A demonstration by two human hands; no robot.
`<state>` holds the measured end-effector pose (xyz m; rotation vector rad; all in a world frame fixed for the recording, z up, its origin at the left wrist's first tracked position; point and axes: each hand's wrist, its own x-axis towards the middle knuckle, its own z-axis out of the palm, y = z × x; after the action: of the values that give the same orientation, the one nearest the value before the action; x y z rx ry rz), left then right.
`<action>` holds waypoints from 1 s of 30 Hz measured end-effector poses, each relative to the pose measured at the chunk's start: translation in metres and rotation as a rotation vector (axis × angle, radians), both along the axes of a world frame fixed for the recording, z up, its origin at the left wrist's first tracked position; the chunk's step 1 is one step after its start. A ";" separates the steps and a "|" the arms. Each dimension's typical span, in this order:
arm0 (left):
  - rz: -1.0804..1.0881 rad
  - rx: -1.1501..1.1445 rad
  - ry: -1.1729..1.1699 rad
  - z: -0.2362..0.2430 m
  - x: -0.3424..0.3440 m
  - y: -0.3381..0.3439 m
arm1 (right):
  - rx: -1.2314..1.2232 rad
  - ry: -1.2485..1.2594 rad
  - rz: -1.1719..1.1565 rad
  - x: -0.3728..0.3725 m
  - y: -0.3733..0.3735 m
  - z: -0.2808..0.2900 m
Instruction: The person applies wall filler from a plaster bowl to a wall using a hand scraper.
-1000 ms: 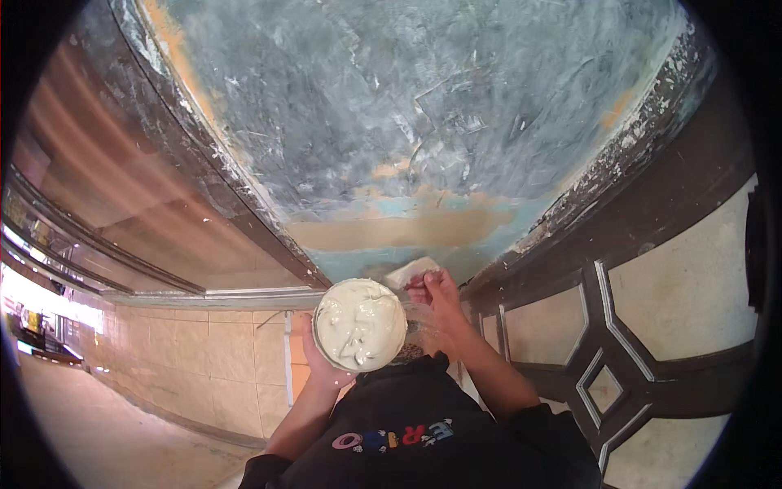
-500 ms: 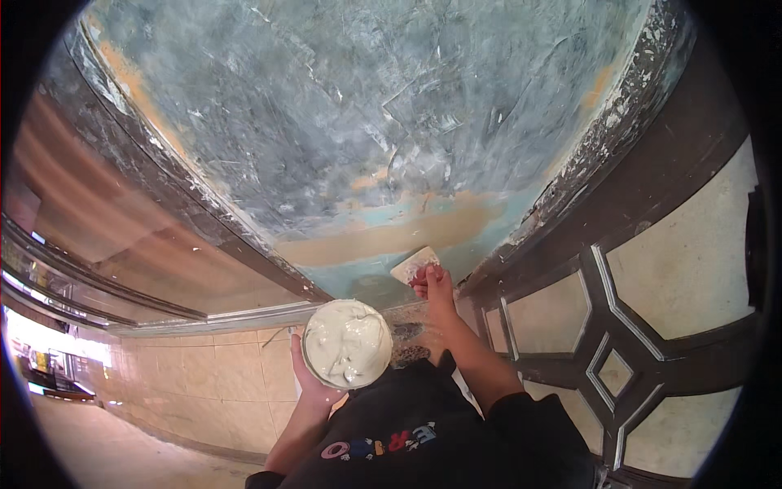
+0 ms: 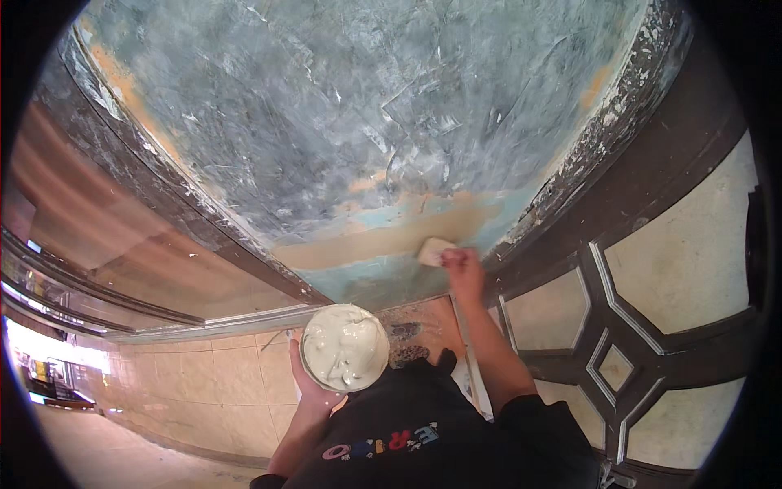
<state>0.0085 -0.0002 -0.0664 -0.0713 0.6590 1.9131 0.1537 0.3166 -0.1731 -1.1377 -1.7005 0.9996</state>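
Observation:
My left hand [image 3: 306, 377] grips a round container [image 3: 344, 346] full of pale, creamy paste, held low in front of my body. My right hand [image 3: 463, 274] is closed on a pale flat-bladed scraper [image 3: 433, 251] at the lower wall [image 3: 391, 122], just right of centre; it is slightly blurred, so I cannot tell whether the blade touches. The wall is mottled grey, with patches of orange, a pale turquoise strip and a tan band near its foot.
A dark door [image 3: 652, 359] with pale panels and metal trim runs along the right. On the left are a dark frame [image 3: 106, 90] with flaking paint, a glazed panel [image 3: 90, 220] and beige tiles [image 3: 228, 375]. Dark speckled material [image 3: 403, 350] lies on the floor below the wall.
My right hand has moved up and right along the wall with the scraper. The container in my left hand has shifted lower in view, and the view has shifted somewhat.

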 end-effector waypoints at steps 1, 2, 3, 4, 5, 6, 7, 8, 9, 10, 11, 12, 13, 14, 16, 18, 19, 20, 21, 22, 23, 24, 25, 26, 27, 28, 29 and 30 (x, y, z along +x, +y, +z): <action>0.016 -0.007 0.001 0.004 0.001 -0.002 | 0.027 -0.051 0.106 -0.020 -0.019 0.019; -0.020 0.015 0.008 0.007 0.003 -0.002 | 0.057 -0.103 0.201 -0.041 -0.039 0.042; -0.077 0.045 0.014 0.011 0.005 0.004 | 0.092 -0.156 0.213 -0.058 -0.047 0.045; -0.080 0.045 0.015 0.015 0.006 0.006 | 0.125 -0.206 0.239 -0.069 -0.051 0.046; -0.099 0.060 -0.015 0.019 0.007 0.008 | 0.125 -0.206 0.236 -0.069 -0.046 0.050; -0.109 0.073 -0.043 0.020 0.007 0.008 | 0.135 -0.195 0.194 -0.071 -0.040 0.056; -0.109 0.075 -0.042 0.017 0.006 0.006 | 0.145 -0.184 0.145 -0.071 -0.033 0.060; -0.063 0.036 -0.019 0.009 0.005 0.003 | 0.122 -0.116 0.106 -0.057 -0.012 0.054; -0.017 -0.002 0.004 0.004 0.004 -0.002 | 0.099 -0.049 0.068 -0.031 0.014 0.047; -0.007 -0.001 0.005 0.004 0.003 -0.007 | 0.075 0.036 0.018 -0.006 0.028 0.045; 0.007 0.007 0.002 0.006 0.003 -0.011 | 0.053 0.118 -0.035 0.019 0.038 0.044; 0.011 0.020 -0.002 0.008 0.005 -0.011 | 0.060 0.117 -0.036 0.039 0.046 0.035; 0.031 0.034 -0.005 0.010 0.006 -0.009 | 0.085 0.070 -0.068 0.057 0.052 0.017; 0.030 0.036 -0.006 0.010 0.006 -0.008 | 0.104 0.025 -0.094 0.063 0.054 0.006; 0.057 0.062 -0.021 0.011 0.006 -0.012 | 0.071 -0.159 0.071 0.021 0.015 0.027; 0.037 0.038 0.254 0.013 0.008 -0.013 | 0.150 -0.241 0.189 -0.030 -0.030 0.041; 0.007 0.020 0.527 0.014 0.009 -0.010 | 0.112 -0.224 0.235 -0.053 -0.047 0.046; -0.016 0.001 0.801 0.014 0.010 -0.008 | 0.075 -0.204 0.288 -0.070 -0.057 0.049; -0.026 0.037 0.005 0.011 0.007 -0.001 | 0.075 -0.202 0.290 -0.078 -0.058 0.049; -0.024 0.036 0.008 0.011 0.008 0.000 | 0.130 -0.220 0.231 -0.086 -0.056 0.049; -0.037 0.038 0.000 0.012 0.010 0.001 | 0.186 -0.238 0.170 -0.091 -0.051 0.050; -0.063 0.043 -0.010 0.013 0.010 0.004 | 0.140 -0.058 0.127 -0.079 -0.027 0.036; -0.071 0.044 -0.008 0.014 0.011 0.003 | 0.095 0.124 0.088 -0.054 0.001 0.021; -0.032 0.044 -0.025 0.012 0.010 -0.006 | 0.005 0.064 0.045 -0.032 0.008 0.031; -0.007 0.053 -0.045 0.011 0.010 -0.011 | -0.075 -0.002 -0.012 -0.003 0.018 0.046; -0.010 0.059 -0.047 0.006 0.011 -0.015 | -0.086 0.109 -0.063 0.030 0.032 0.036; -0.027 0.021 0.065 -0.001 0.011 -0.018 | -0.099 0.220 -0.113 0.051 0.036 0.025; -0.040 -0.021 0.177 0.000 0.010 -0.017 | -0.099 0.220 -0.113 0.055 0.028 0.020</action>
<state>0.0189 -0.0175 -0.0665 0.0983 0.7935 1.8881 0.2083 0.3448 -0.1530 -1.1289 -1.4117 1.1046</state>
